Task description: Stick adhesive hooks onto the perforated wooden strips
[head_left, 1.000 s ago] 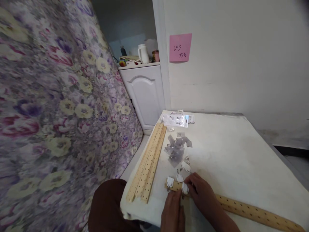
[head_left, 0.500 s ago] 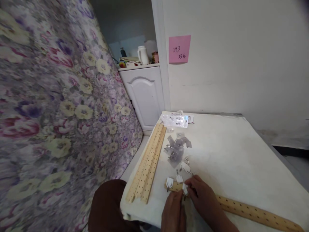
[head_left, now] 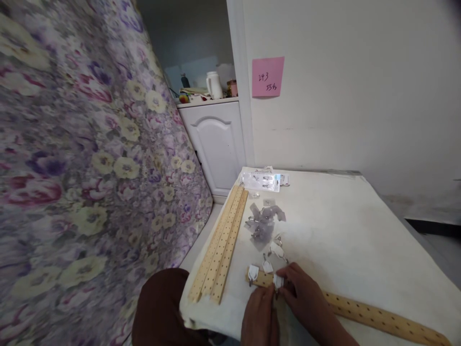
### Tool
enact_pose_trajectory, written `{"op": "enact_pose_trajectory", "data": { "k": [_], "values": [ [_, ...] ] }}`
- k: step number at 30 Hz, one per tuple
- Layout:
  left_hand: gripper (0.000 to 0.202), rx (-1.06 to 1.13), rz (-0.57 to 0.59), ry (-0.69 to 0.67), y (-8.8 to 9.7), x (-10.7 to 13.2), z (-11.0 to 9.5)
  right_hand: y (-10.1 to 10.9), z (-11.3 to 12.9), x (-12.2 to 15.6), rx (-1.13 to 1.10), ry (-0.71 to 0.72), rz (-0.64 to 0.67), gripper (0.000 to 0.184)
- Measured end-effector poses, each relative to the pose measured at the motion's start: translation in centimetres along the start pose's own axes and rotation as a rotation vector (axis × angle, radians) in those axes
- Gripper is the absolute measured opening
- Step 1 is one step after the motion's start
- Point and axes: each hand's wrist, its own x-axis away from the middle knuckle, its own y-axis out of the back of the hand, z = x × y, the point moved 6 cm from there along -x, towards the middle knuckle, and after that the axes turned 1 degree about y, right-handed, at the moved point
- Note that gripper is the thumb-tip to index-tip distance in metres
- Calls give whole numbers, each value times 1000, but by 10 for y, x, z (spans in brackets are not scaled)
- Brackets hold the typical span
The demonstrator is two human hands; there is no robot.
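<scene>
A perforated wooden strip [head_left: 374, 318] lies across the near edge of the white table [head_left: 345, 226]. Its left end carries a small white hook [head_left: 253, 272]. My right hand [head_left: 306, 298] pinches a second white hook [head_left: 278, 281] against the strip, fingers closed on it. My left hand [head_left: 260, 315] rests beside it, fingertips pressed on the strip near that hook. More loose white hooks [head_left: 274, 251] lie just beyond the strip.
Three more perforated strips [head_left: 223, 240] lie together along the table's left edge. Small clear bags [head_left: 263, 222] and a blister pack [head_left: 261, 180] lie farther back. A flowered cloth [head_left: 82, 163] hangs left; a pink note [head_left: 268, 77] sticks on the wall; a white cabinet [head_left: 216, 139] stands behind.
My hands have stayed at the strip's left end, with only slight shifts of the fingers on the hook. The view has tipped a little.
</scene>
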Motion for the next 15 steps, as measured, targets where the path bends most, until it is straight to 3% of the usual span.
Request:
{"op": "enact_pose_trajectory", "data": {
  "k": [8,15],
  "values": [
    [42,56,35,-16,7,-5,-8,0,2,1,8,-1,3,28],
    [39,161,20,76,17,-10,-8,-1,3,2,18,-4,22,27]
  ]
}}
